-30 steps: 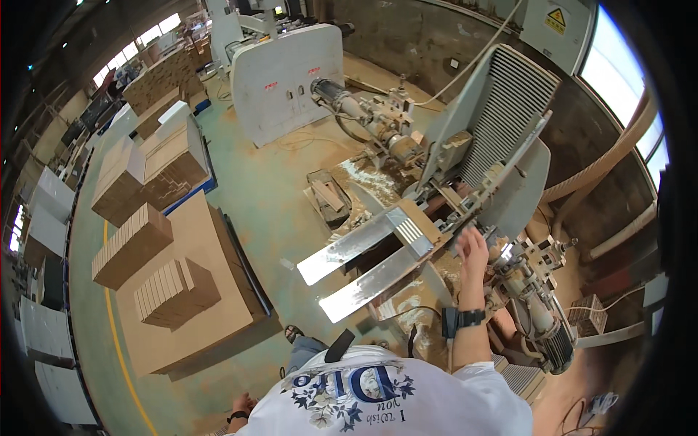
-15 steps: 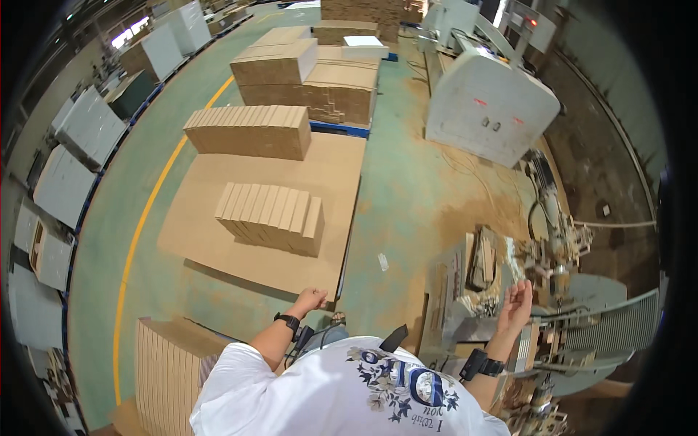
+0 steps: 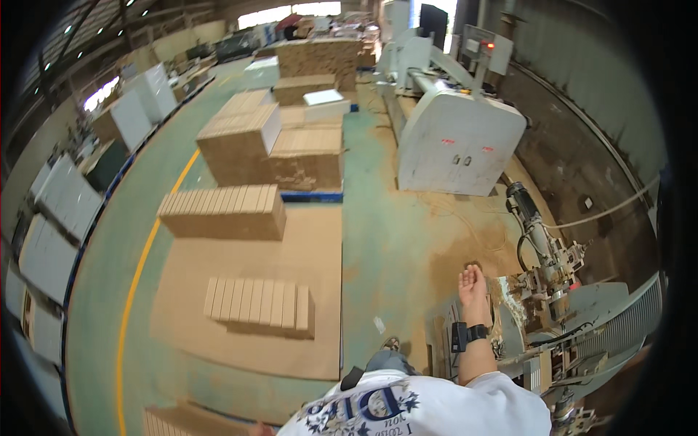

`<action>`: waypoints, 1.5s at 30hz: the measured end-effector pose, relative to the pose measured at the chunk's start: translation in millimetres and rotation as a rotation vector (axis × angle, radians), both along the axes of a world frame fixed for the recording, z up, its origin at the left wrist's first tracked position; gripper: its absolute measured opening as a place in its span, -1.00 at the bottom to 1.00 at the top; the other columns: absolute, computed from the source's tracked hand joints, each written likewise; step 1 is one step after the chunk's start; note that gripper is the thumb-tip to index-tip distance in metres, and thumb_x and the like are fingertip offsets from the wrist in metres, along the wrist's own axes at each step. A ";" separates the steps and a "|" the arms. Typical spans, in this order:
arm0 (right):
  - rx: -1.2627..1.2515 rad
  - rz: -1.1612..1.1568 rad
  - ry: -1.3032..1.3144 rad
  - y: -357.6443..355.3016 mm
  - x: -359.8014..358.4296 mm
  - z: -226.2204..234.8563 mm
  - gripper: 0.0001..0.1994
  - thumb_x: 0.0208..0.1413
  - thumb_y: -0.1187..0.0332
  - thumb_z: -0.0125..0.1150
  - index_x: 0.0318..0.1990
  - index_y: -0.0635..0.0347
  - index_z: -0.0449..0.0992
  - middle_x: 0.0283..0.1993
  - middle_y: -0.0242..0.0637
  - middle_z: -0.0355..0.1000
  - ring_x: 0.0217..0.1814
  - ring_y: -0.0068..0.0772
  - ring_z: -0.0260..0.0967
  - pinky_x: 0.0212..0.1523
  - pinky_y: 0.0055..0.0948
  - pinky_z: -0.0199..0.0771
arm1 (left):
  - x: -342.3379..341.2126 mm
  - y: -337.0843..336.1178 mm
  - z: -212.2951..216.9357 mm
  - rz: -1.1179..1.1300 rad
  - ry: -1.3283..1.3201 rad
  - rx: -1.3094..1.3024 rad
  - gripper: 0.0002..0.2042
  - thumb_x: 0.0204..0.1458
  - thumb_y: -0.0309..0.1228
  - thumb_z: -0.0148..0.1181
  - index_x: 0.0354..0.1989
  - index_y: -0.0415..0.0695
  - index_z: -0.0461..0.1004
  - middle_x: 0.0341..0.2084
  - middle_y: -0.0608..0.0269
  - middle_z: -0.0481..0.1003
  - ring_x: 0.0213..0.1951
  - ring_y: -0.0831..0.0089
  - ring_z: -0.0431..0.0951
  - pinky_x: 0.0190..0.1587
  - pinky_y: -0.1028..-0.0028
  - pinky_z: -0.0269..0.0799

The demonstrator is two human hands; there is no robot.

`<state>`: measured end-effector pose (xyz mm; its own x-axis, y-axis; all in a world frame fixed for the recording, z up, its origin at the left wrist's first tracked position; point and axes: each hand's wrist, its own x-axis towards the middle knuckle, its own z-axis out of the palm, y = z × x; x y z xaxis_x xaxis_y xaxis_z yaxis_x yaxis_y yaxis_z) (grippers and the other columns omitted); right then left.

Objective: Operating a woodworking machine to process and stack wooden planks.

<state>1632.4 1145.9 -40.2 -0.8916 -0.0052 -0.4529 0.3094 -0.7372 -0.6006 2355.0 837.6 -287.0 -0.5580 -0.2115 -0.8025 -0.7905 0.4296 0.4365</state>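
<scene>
My right hand (image 3: 472,285) is open and holds nothing. Its fingers are loosely apart, and a black watch sits on the wrist. It hangs above the sawdust-covered floor, just left of a woodworking machine (image 3: 556,280) with a motor and cables, and does not touch it. Only a sliver of my left hand (image 3: 254,429) shows at the lower edge, with its fingers hidden. A low row of wooden boards (image 3: 258,304) lies on a flat brown sheet (image 3: 320,247) to my left front.
A taller stack of boards (image 3: 222,212) and bigger stacks (image 3: 269,145) stand farther off on the sheet. A large white machine housing (image 3: 458,138) is ahead on the right. A yellow line (image 3: 138,269) runs along the green floor, with white panels (image 3: 65,196) at the left.
My view has swung up and to the right toward the machine. My left arm has dropped almost out of the picture. My right hand has come off the machine's metal rails.
</scene>
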 end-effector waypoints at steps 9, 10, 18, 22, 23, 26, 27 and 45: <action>-0.192 -0.095 0.055 -5.0 -147.5 -26.5 -0.80 0.06 0.28 0.05 -0.16 0.05 0.39 -0.28 -0.47 0.36 -0.31 -0.51 0.29 -0.13 -0.47 0.33 | -378.2 -40.5 21.1 0.346 0.070 0.418 -0.72 0.10 -0.23 -0.07 -0.16 -0.17 0.38 -0.31 0.29 0.50 -0.25 0.46 0.48 -0.24 0.41 0.38; -0.194 -0.137 0.070 10.3 -161.1 -26.4 -0.80 0.05 0.28 0.07 -0.17 0.04 0.40 -0.29 -0.48 0.36 -0.31 -0.52 0.29 -0.13 -0.48 0.33 | -415.5 -43.8 26.2 0.290 0.070 0.453 -0.72 0.11 -0.24 -0.08 -0.17 -0.17 0.39 -0.31 0.30 0.50 -0.25 0.48 0.48 -0.23 0.42 0.37; -0.079 -0.394 0.161 100.7 -211.0 -0.8 -0.79 0.07 0.22 0.05 -0.15 -0.02 0.41 -0.28 -0.55 0.39 -0.32 -0.62 0.29 -0.16 -0.52 0.33 | -632.9 -76.4 56.0 0.386 0.021 0.961 -0.72 0.12 -0.19 -0.08 -0.20 -0.14 0.37 -0.31 0.29 0.48 -0.26 0.52 0.48 -0.27 0.50 0.38; -0.053 -0.404 0.128 106.7 -221.3 9.5 -0.83 0.08 0.21 0.04 -0.19 -0.04 0.42 -0.31 -0.57 0.39 -0.33 -0.64 0.28 -0.17 -0.53 0.32 | -695.1 -79.2 87.8 0.675 0.053 0.615 -0.72 0.12 -0.17 -0.09 -0.22 -0.14 0.33 -0.40 0.25 0.45 -0.38 0.50 0.49 -0.47 0.55 0.43; -0.066 -0.394 0.126 106.1 -225.1 11.1 -0.84 0.08 0.21 0.05 -0.21 -0.04 0.43 -0.32 -0.58 0.40 -0.34 -0.64 0.28 -0.18 -0.53 0.32 | -702.1 -83.8 88.9 0.761 0.033 0.625 -0.73 0.13 -0.17 -0.09 -0.26 -0.14 0.34 -0.45 0.26 0.45 -0.45 0.49 0.48 -0.54 0.54 0.41; -0.017 -0.423 0.136 95.5 -239.5 27.2 -0.84 0.07 0.21 0.07 -0.23 -0.03 0.44 -0.32 -0.58 0.40 -0.37 -0.65 0.29 -0.21 -0.53 0.34 | -749.5 -112.3 84.5 0.773 0.156 0.683 -0.77 0.12 -0.22 -0.08 -0.38 -0.12 0.35 -0.60 0.33 0.40 -0.60 0.49 0.43 -0.64 0.52 0.35; -0.001 -0.452 0.135 92.1 -244.2 29.4 -0.84 0.07 0.21 0.07 -0.23 -0.03 0.44 -0.31 -0.58 0.40 -0.37 -0.64 0.30 -0.21 -0.53 0.34 | -780.8 -126.1 92.9 0.754 0.234 0.698 -0.79 0.11 -0.24 -0.08 -0.42 -0.11 0.35 -0.65 0.35 0.38 -0.64 0.50 0.40 -0.66 0.51 0.32; 0.159 -0.039 0.073 -144.8 -496.8 28.3 -0.85 0.05 0.17 0.09 -0.28 -0.05 0.44 -0.32 -0.55 0.41 -0.27 -0.57 0.30 -0.09 -0.46 0.29 | -974.7 -292.5 609.7 -0.669 2.203 0.976 -0.90 -0.11 -0.56 0.11 -0.38 -0.29 0.46 -0.35 0.06 0.45 -0.33 0.22 0.45 -0.28 0.35 0.42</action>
